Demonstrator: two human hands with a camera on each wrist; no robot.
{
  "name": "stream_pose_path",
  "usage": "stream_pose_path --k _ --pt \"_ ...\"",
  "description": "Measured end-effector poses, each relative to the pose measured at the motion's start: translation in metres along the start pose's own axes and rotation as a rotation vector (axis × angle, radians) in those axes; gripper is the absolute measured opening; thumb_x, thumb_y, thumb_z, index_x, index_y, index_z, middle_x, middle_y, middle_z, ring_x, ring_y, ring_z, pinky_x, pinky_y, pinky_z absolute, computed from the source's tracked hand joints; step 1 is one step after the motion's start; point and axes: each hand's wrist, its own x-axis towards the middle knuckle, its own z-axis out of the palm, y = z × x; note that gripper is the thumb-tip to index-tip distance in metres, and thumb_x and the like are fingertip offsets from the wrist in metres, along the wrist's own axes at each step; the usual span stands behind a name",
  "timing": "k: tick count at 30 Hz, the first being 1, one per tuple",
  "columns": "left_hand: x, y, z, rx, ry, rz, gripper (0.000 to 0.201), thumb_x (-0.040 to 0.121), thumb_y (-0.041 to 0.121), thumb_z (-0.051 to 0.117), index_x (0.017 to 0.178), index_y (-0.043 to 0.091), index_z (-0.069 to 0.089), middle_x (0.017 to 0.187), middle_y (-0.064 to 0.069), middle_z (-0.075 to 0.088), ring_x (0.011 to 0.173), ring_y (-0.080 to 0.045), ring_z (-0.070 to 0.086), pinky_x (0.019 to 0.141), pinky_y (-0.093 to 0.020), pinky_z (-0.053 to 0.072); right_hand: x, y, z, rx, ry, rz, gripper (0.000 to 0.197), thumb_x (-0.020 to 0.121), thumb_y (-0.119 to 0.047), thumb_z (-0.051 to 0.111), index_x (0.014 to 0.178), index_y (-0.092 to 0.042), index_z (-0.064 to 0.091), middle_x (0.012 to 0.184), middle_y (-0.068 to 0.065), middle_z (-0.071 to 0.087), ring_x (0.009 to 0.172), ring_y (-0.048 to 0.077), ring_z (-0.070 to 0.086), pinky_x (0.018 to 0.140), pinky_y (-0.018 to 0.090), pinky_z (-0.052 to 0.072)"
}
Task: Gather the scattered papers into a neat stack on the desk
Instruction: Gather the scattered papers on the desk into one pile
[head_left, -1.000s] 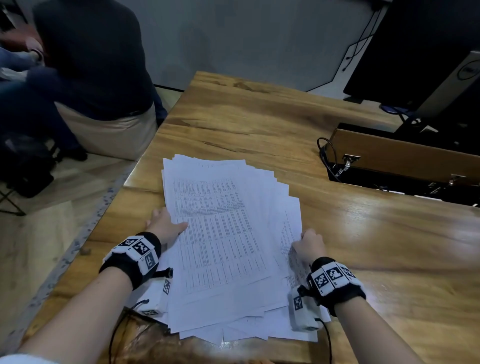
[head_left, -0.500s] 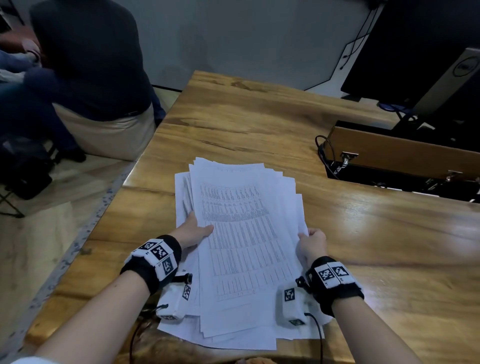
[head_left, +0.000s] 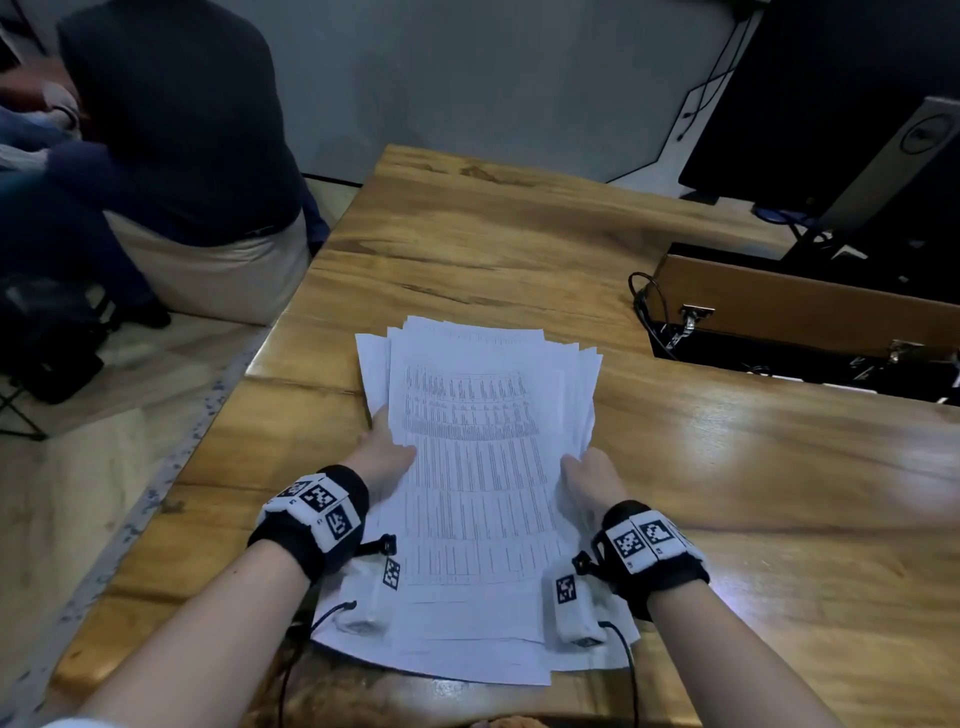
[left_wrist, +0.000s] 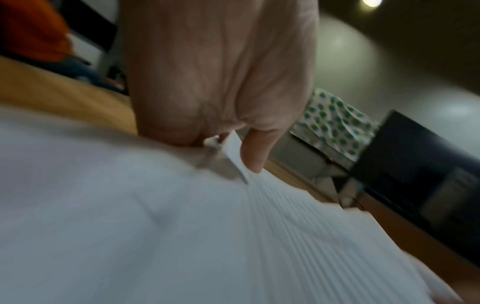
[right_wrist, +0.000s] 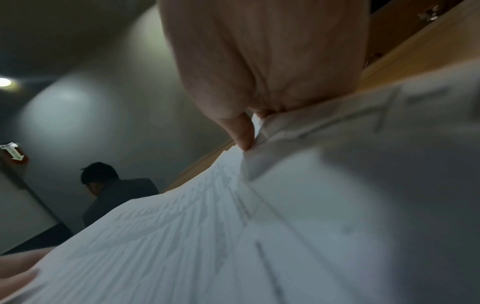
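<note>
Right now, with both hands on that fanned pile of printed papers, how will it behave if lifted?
The papers will probably sag, being thin loose sheets. Their edges are staggered at the far end, so sheets may slide apart. The left hand and right hand grip opposite sides, which likely limits the droop.

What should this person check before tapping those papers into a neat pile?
1. Left hand grips the papers' left edge: ok.
2. Right hand grips the right edge: ok.
3. Sheet edges aligned: not ok, they fan out at both ends.
4. Bare desk beyond the pile: ok.
5. Near ends inside the desk edge: cannot tell.
</note>
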Motion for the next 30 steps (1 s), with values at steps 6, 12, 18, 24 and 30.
stream_pose_path --k 6,12,18,24,30 --pt "0.005 -0.006 -0.021 -0.145 0.015 -0.133 0.061 0.09 0.011 0.054 0.142 0.002 0.023 0.12 -0.013 0.055 0.102 -0.03 0.059 0.087 -0.039 0.047 0.011 0.006 -0.023 -0.026 0.069 0.008 0.023 0.09 -0.007 0.04 0.098 0.003 0.06 0.086 0.012 0.055 0.085 0.023 0.049 0.075 0.028 0.037" --pt "0.001 -0.004 -0.007 -0.162 0.077 -0.099 0.034 0.092 0.008 0.047 0.126 0.002 0.046 0.117 -0.008 0.058 0.103 -0.029 0.056 0.09 -0.037 0.047 0.013 0.002 -0.018 -0.014 0.012 0.001 0.03 0.093 -0.002 0.039 0.114 0.008 0.058 0.106 0.02 0.064 0.088 0.024 0.055 0.079 0.031 0.045" --pt "-0.001 -0.005 -0.016 -0.216 0.061 -0.122 0.037 0.099 0.013 0.035 0.131 0.0 0.048 0.124 -0.016 0.061 0.109 -0.032 0.059 0.094 -0.039 0.047 0.016 0.006 -0.032 -0.09 -0.072 -0.01 0.03 0.095 -0.012 0.045 0.11 0.007 0.063 0.108 0.022 0.068 0.09 0.026 0.062 0.083 0.036 0.05" --pt "0.016 -0.012 -0.008 -0.246 -0.036 -0.023 0.05 0.095 0.017 0.041 0.143 0.01 0.031 0.141 -0.009 0.049 0.125 -0.033 0.05 0.106 -0.047 0.041 0.019 -0.002 -0.037 -0.093 -0.128 -0.011 0.033 0.097 -0.017 0.042 0.115 0.002 0.061 0.087 0.012 0.069 0.073 0.016 0.069 0.068 0.023 0.055" --pt "0.005 -0.014 -0.015 -0.387 -0.036 -0.075 0.075 0.074 0.031 0.072 0.136 0.004 0.038 0.134 -0.01 0.056 0.118 -0.032 0.057 0.099 -0.047 0.047 0.02 0.002 -0.03 0.009 -0.002 -0.022 0.024 0.096 -0.016 0.04 0.1 -0.005 0.061 0.062 -0.002 0.067 0.061 0.008 0.063 0.062 0.03 0.044"
